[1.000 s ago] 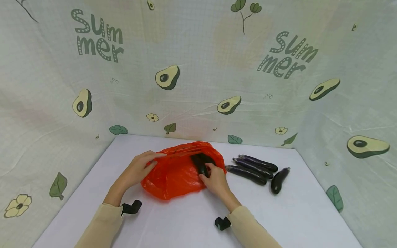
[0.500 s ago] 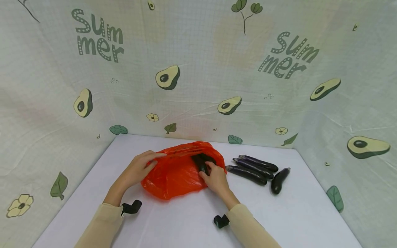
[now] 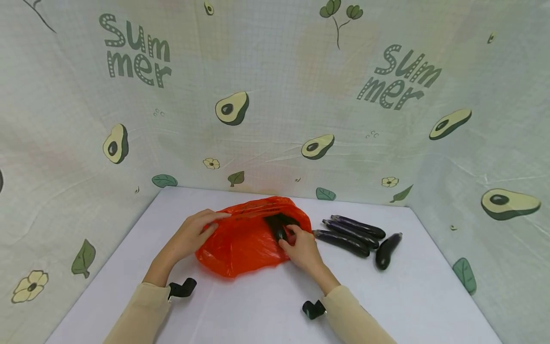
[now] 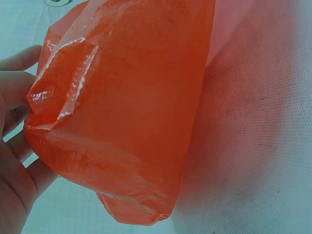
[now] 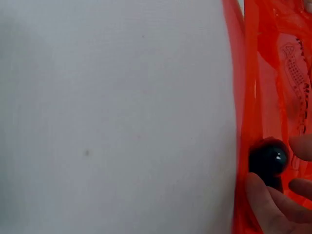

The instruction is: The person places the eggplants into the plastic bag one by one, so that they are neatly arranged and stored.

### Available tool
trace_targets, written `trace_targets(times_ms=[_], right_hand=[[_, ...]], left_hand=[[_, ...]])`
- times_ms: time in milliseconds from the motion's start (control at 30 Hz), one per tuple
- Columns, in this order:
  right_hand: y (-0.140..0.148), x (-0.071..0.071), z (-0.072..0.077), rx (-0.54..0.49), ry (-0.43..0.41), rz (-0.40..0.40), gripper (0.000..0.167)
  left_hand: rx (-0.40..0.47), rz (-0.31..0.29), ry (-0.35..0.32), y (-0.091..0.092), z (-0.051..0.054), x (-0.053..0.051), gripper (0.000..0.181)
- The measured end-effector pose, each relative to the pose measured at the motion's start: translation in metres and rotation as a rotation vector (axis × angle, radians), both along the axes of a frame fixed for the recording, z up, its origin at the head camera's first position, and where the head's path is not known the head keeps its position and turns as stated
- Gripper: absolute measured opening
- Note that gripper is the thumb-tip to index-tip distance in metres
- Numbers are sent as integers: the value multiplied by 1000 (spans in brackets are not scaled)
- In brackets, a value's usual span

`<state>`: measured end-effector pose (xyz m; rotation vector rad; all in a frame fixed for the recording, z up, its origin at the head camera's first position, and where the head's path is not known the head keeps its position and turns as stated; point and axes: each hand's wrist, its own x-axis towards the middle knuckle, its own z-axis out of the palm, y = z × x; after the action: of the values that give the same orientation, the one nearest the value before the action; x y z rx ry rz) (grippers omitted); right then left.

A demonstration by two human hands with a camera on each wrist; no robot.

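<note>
A red plastic bag lies on the white table with its mouth facing me. My left hand rests at the left side of the mouth, fingers fairly straight and thumb apart from them. In the left wrist view, the left fingers touch the bag's edge. Inside the bag's right part lie dark eggplants; the end of one eggplant points toward me. My right hand is at the mouth beside that end. In the right wrist view, thumb and fingers are spread around the rounded eggplant end, with a gap showing.
Right of the bag lie several eggplants: a group of three side by side, and one eggplant apart and slanted. A cloth printed with avocados rises behind and at both sides of the table.
My right hand has drawn back slightly to the right from the eggplant in the bag, and its fingers have parted. The left hand and bag have hardly moved.
</note>
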<state>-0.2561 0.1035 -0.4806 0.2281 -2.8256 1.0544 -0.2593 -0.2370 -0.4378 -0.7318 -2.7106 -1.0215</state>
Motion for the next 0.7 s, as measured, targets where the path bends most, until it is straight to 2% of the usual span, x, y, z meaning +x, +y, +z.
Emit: trace_targets(times_ms=[200, 367, 533, 700], right_hand=[[22, 12, 19, 34, 66, 41, 41], [57, 23, 37, 95, 102, 45, 37], [104, 32, 47, 147, 152, 13, 40], [155, 43, 52, 213, 194, -60, 43]], left_hand=[[1, 0, -1, 1, 1, 0, 48], [6, 0, -12, 2, 1, -1, 48], [7, -1, -11, 2, -1, -1, 48], [5, 1, -12, 1, -4, -2, 50]])
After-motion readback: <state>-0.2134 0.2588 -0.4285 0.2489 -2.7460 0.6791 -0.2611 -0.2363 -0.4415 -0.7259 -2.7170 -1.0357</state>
